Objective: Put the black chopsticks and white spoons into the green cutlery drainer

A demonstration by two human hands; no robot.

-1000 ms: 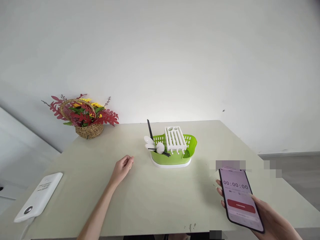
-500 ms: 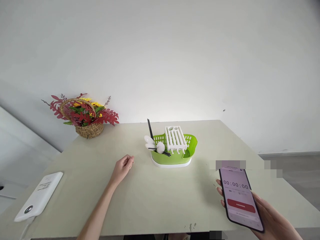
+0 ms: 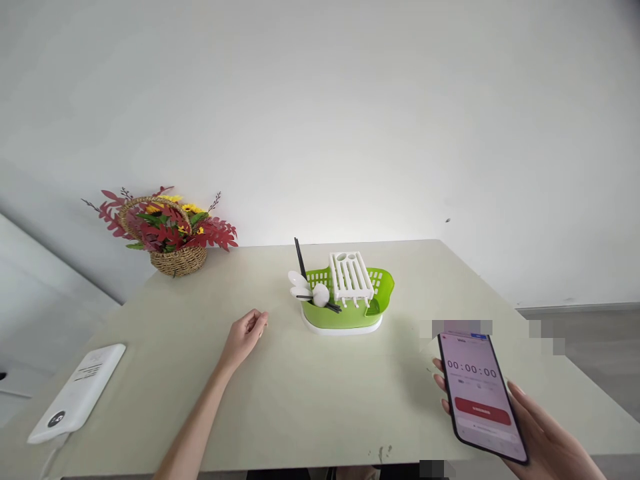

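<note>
My right hand [image 3: 537,423] holds a smartphone [image 3: 480,393] above the table's right side, its lit screen showing 00:00:00 and a red button. Curled and resting on the table, my left hand [image 3: 249,333] has its fingers closed; whether anything is inside them is hidden. Beyond it, near the middle, stands a green plastic basket [image 3: 345,317] on a white base. A white slotted rack [image 3: 353,275] with small hooks lies across its top. White spoons [image 3: 299,285] and black chopsticks [image 3: 301,257] stick out at its left end, beside a round white utensil head [image 3: 321,295].
On the left of the table [image 3: 310,413] lies a white power bank [image 3: 80,393] with a cable. At the back left stands a wicker basket [image 3: 179,261] of red leaves and yellow flowers. A pale wall [image 3: 340,133] rises behind the table.
The right thumb has lifted slightly off the phone's edge, and the top of its screen shows a small blue patch. My left hand and the green basket have stayed put.
</note>
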